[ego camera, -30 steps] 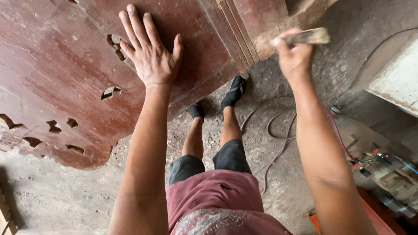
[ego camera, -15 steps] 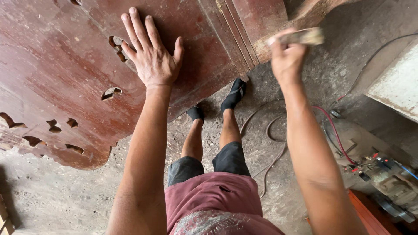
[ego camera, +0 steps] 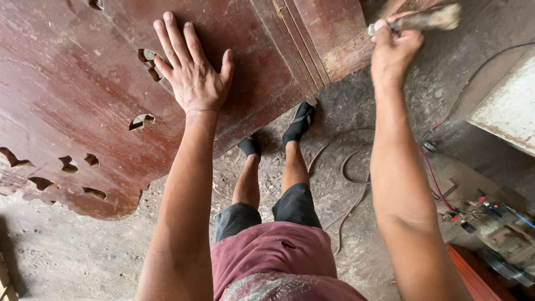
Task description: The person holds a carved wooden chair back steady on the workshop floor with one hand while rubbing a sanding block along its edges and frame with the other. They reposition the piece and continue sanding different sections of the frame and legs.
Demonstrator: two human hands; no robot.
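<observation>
Head view: one picture, looking down past the person's own arms and legs to a dusty floor.
Hands: two, both bare, both reaching toward the top of the frame.
Left hand [ego camera: 192, 75]: upper middle-left of the frame, palm pressed flat on the wooden panel, four fingers spread and pointing up, thumb out to the right; it grips nothing.
Right hand [ego camera: 394, 49]: upper right of the frame, curled into a fist around a short worn tool, thumb on top, wrist bent slightly left.
Tool [ego camera: 429, 18]: one, at the top right edge; a pale, grimy, blurred handle or block sticking out to the right of the fist; its kind cannot be told.
Wooden panel [ego camera: 72, 95]: one, dark red-brown, filling the upper left half of the frame, with a scalloped lower edge; about nine carved cut-out holes show, one just left of the left hand's fingers.
Moulded edge [ego camera: 295, 39]: a band of parallel grooves running down the panel's right side, between the two hands.
Arms: both stretched nearly straight, forearms rising from the bottom of the frame.
Legs: two, in dark shorts [ego camera: 267, 209] and dark shoes [ego camera: 298, 120], centre of the frame.
Cables [ego camera: 351, 173]: several loops on the floor, right of the legs.
</observation>
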